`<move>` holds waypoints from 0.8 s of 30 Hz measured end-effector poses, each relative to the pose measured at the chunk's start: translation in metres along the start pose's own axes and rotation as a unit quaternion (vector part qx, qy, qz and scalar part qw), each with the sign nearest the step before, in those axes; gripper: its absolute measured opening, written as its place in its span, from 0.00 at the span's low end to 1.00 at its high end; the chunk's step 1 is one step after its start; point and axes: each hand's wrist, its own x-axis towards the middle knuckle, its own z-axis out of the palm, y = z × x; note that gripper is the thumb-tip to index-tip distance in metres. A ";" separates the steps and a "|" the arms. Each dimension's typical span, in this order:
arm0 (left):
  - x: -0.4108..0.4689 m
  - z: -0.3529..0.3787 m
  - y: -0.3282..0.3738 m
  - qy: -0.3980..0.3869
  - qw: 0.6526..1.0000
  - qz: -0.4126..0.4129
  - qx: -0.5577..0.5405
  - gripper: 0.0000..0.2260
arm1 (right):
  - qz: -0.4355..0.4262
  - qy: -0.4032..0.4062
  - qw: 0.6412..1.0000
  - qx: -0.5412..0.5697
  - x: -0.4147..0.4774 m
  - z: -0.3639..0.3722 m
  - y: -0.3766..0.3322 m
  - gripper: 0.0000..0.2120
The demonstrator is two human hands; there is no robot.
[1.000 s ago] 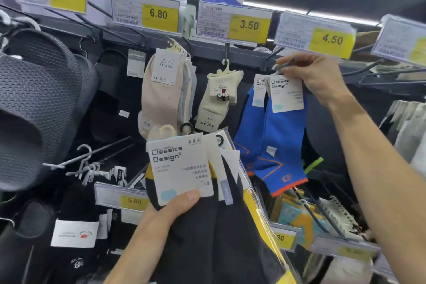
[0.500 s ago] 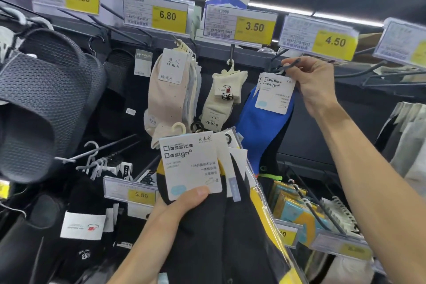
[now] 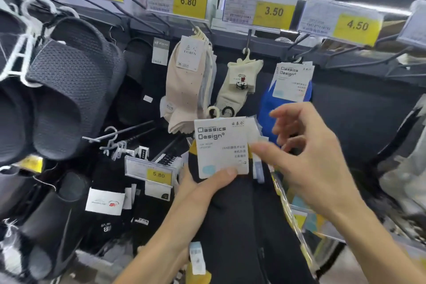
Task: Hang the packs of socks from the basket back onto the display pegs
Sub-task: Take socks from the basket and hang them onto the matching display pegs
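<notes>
The right hand (image 3: 306, 152) is open, fingers spread and loosely bent. Its forefinger is at the edge of the fanned cards, and blur hides whether it touches one. The left hand (image 3: 202, 189) grips a bundle of black socks (image 3: 242, 226), thumb pressed on the front white card (image 3: 221, 147). Both hands are below and to the left of the 4.50 price tag (image 3: 357, 26).

Just below and left of that tag, a pack of blue socks (image 3: 267, 104) hangs from a peg (image 3: 299, 56), so at least one pack looks done. Several more cards show behind the front one, so I judge that a number of black packs are left to hang.

The basket is not in view, so its contents cannot be told. Further left of the tag hang cream socks (image 3: 237, 85) and beige socks (image 3: 184, 94), and far left are dark slippers (image 3: 69, 90).
</notes>
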 end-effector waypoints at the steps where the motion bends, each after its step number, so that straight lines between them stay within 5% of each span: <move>1: -0.002 0.002 -0.001 -0.008 1.000 0.013 0.008 0.27 | 0.011 -0.031 0.999 -0.010 -0.012 0.009 -0.004 0.25; 6: -0.001 0.014 -0.002 -0.018 0.999 0.020 0.028 0.30 | 0.058 -0.025 0.997 0.051 -0.021 0.011 -0.004 0.17; 10: 0.000 0.013 0.004 -0.053 0.997 -0.048 -0.039 0.20 | 0.094 -0.049 0.982 0.158 -0.018 0.003 0.004 0.15; 15: -0.009 0.012 -0.001 -0.029 0.994 -0.046 -0.091 0.26 | 0.118 -0.055 0.942 0.308 -0.021 -0.008 0.014 0.16; 24: -0.003 0.017 -0.003 -0.039 0.995 -0.007 -0.097 0.20 | 0.094 -0.071 0.933 0.340 -0.028 -0.015 0.022 0.15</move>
